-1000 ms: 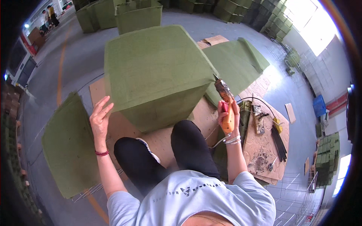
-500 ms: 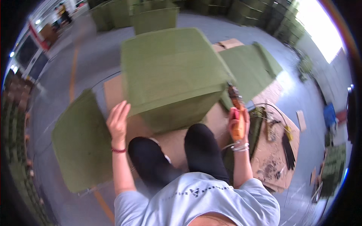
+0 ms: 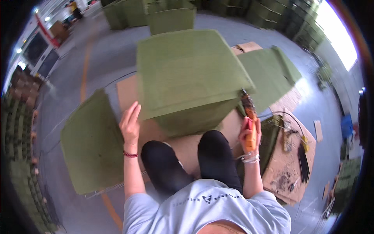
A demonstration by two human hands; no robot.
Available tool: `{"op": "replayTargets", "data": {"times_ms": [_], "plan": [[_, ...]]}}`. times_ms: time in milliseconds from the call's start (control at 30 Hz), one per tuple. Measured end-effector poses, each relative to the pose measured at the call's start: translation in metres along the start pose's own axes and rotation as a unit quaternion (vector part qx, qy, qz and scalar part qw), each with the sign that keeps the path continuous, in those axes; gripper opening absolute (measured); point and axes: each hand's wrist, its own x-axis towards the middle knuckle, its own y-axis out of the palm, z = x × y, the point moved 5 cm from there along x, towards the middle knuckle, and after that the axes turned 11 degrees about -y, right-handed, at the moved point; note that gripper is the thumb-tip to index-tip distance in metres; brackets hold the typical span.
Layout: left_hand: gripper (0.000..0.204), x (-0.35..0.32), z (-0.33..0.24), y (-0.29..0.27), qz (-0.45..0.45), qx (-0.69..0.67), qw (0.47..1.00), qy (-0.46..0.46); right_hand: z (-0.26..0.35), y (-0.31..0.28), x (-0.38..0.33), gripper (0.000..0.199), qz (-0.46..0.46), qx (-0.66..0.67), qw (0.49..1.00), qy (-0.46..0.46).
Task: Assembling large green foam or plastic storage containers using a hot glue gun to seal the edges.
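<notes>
A large green fabric-covered box (image 3: 187, 70) stands in front of my knees, its broad flat top facing up. My right hand (image 3: 248, 136) is wrapped around an orange glue gun (image 3: 251, 132) with a red trigger. The gun's dark, crusted nozzle points away from me, close to the box's near right corner; whether it touches cannot be made out. Beside the box's near left corner is my left hand (image 3: 129, 124), fingers stretched out and holding nothing.
Green panels lie at left (image 3: 91, 148) and far right (image 3: 269, 74). Cardboard (image 3: 278, 167) at right bears black sticks (image 3: 303, 162), a yellow-ended cord (image 3: 305, 144) and dark smears. More green boxes (image 3: 171, 21) stand beyond, with stacks (image 3: 17, 128) along the left.
The whole view has shifted slightly, moving the scene to the right. The glue gun stays in my right hand near the corner, and my left hand remains open beside the box.
</notes>
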Motion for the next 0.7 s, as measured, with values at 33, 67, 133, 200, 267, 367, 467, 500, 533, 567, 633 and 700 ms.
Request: {"op": "replayTargets", "data": {"times_ms": [33,67,133,200,267,367,467,500,533,567,633,700], "plan": [[0.030,0.004,0.007,-0.002,-0.003,-0.042,0.994,-0.099,-0.003,0.004,-0.001,0.039,0.025,-0.004,1.000,0.013],[0.025,0.008,0.017,-0.005,-0.010,-0.086,0.977,-0.195,-0.006,0.004,-0.003,0.041,0.020,0.006,1.000,0.016],[0.026,0.014,0.052,0.005,-0.015,-0.251,0.908,-0.336,-0.001,-0.010,-0.001,0.042,0.059,-0.012,0.998,-0.012],[0.033,0.026,0.077,0.021,-0.016,-0.408,0.792,-0.454,0.003,-0.019,0.005,0.044,0.107,-0.075,0.986,-0.099],[0.054,0.047,0.083,0.041,0.077,-0.414,0.750,-0.510,0.011,-0.017,0.013,0.047,0.129,-0.126,0.965,-0.191],[0.058,0.087,0.105,0.084,0.166,-0.407,0.741,-0.508,0.032,-0.015,0.041,0.050,0.166,-0.140,0.947,-0.236],[0.049,0.118,0.137,0.133,0.225,-0.373,0.701,-0.565,0.049,-0.029,0.074,0.052,0.161,-0.131,0.943,-0.261],[0.049,0.129,0.148,0.150,0.226,-0.373,0.704,-0.561,0.050,-0.033,0.082,0.052,0.169,-0.141,0.940,-0.261],[0.046,0.137,0.160,0.164,0.226,-0.375,0.686,-0.581,0.046,-0.032,0.088,0.052,0.179,-0.150,0.937,-0.259],[0.043,0.142,0.172,0.176,0.226,-0.377,0.667,-0.602,0.044,-0.035,0.091,0.047,0.151,-0.146,0.941,-0.265],[0.043,0.158,0.192,0.203,0.213,-0.397,0.669,-0.591,0.043,-0.041,0.094,0.049,0.128,-0.141,0.942,-0.278],[0.043,0.174,0.212,0.216,0.196,-0.414,0.672,-0.581,0.037,-0.042,0.096,0.049,0.087,-0.146,0.939,-0.300]]}}
